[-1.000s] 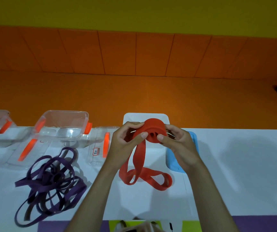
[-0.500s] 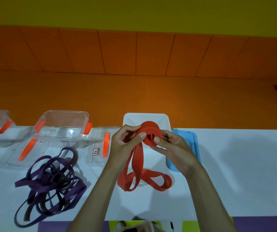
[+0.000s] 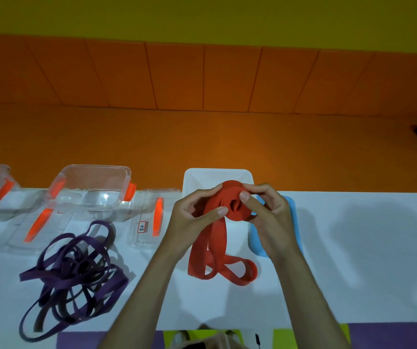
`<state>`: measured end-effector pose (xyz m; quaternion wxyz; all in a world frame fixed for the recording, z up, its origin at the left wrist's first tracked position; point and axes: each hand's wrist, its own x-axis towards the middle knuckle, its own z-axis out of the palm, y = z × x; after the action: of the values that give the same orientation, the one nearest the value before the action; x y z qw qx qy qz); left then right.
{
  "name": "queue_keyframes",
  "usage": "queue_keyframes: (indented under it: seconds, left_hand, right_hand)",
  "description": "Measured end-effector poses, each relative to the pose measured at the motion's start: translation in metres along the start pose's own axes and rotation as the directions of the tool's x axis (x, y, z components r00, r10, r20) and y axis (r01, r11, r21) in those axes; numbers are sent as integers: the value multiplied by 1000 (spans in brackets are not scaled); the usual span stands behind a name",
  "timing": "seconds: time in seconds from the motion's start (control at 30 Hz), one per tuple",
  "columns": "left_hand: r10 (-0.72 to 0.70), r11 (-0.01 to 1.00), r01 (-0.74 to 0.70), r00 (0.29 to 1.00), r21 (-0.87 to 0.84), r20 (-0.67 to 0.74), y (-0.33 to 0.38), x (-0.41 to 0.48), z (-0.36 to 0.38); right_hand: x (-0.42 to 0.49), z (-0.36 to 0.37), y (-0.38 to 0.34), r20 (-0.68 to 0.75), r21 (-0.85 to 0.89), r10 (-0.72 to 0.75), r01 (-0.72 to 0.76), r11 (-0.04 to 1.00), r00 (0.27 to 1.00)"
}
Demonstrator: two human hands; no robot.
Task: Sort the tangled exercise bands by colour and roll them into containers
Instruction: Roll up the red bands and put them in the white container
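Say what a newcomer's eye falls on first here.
The half-rolled red band, pinched between the left hand and right hand in the centre, its loose tail looped on the white table. Next, the tangled purple bands lying at the left, in front of clear containers with orange clips.

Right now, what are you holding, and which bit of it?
The red band, by its rolled-up coil: the left grip pinches the coil's left side, the right grip its right side. The loose tail trails onto the table.
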<state>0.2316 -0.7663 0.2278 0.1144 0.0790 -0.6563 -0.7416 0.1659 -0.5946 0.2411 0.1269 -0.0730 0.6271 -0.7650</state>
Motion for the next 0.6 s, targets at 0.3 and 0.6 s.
queue_keyframes:
  seconds: [0.3, 0.6]
  left_hand:
    - [119, 992, -117, 992, 53, -36, 2, -4, 6]
    - [154, 986, -154, 988, 66, 2, 8, 0, -1]
  right_hand:
    - [-2, -8, -13, 89, -160, -117, 130, 978, 989]
    - [-1, -7, -13, 175, -241, -128, 169, 956, 976]
